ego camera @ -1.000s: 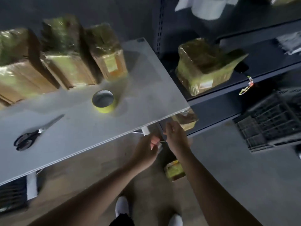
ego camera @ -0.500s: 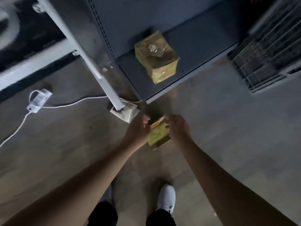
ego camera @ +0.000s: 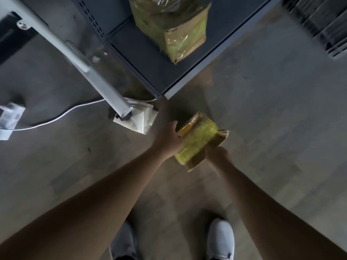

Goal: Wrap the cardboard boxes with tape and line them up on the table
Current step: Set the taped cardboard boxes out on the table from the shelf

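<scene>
The left hand (ego camera: 169, 140) grips the left side of a small taped box (ego camera: 199, 141), its fingers curled round the box's edge with the back of the hand towards the camera. The right hand (ego camera: 217, 155) holds the box at its near right corner; its fingers are mostly hidden under the cardboard, so only the knuckles show. The box is wound in yellow tape across its middle, with bare brown cardboard and loose flap edges showing at both ends. It is tilted between the two hands, above the grey floor (ego camera: 272, 119) and just in front of the corner of a dark metal shelf (ego camera: 148, 61). On that low shelf stands a larger wrapped box (ego camera: 174, 29), glossy with yellowish film. Left of the hands a pale table leg (ego camera: 90, 72) slants down to a clear plastic bag (ego camera: 142, 121) lying at its foot, and a white cable (ego camera: 56, 118) runs away across the floor to the left. Two white shoes (ego camera: 221, 239) show at the bottom edge, between the forearms.
</scene>
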{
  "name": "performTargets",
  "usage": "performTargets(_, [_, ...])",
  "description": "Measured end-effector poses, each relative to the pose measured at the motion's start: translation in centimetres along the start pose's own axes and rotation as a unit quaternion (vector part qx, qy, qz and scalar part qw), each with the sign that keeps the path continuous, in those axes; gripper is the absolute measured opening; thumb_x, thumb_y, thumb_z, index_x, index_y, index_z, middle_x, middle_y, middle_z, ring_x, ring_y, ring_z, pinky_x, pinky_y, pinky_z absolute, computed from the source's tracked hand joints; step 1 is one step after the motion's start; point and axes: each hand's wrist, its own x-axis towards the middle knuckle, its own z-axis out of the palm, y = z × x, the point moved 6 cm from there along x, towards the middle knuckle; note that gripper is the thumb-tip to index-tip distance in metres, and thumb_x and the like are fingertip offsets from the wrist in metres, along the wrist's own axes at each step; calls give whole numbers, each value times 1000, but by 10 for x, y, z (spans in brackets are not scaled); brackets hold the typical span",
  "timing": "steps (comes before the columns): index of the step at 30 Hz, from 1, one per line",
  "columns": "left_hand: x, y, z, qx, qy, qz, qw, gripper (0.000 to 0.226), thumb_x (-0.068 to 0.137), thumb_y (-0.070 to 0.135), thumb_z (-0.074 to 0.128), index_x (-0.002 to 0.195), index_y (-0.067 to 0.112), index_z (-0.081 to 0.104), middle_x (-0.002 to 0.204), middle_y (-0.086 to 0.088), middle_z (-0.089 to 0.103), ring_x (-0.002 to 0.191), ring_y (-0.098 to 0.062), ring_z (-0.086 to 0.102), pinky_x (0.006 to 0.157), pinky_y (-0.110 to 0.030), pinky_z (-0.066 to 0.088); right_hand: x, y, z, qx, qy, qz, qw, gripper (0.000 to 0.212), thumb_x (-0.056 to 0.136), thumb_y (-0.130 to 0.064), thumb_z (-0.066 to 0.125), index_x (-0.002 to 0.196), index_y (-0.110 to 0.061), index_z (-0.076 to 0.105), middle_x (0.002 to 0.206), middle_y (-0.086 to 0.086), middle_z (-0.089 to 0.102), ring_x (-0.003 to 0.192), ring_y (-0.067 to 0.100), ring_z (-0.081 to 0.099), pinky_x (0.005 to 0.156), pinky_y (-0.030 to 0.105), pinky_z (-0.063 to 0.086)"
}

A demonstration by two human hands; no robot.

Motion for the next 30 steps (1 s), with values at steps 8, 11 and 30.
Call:
performTargets(8, [21,-42,38,-98,-37,-120,987,41,89,24,60,127,11,52,111,-10,62,95,-28,63,60,-28,53,31,28,33,104,-6,48,993,32,95,-21,53,114,4,61,110,23,67,101,36,65,90,48,54])
performTargets(11, [8,-48,26,-70,-17,-165,984,55,83,39,68,130,13,54,121,-10,61,101,-28,64,60,-31,56,12,13,19,8,20,-10,1000,25,92,-16,55,106,2,65,91,17,69,84,31,68,71,37,57])
performTargets(30, [-267,70,-177,-331,124,-178,918,29,77,49,76,80,28,56,77,4,67,63,-14,66,56,-36,60,-295,-182,-151,-178,-55,-263,947,87,74,-64,70,135,-12,35,129,11,52,116,31,54,93,44,50])
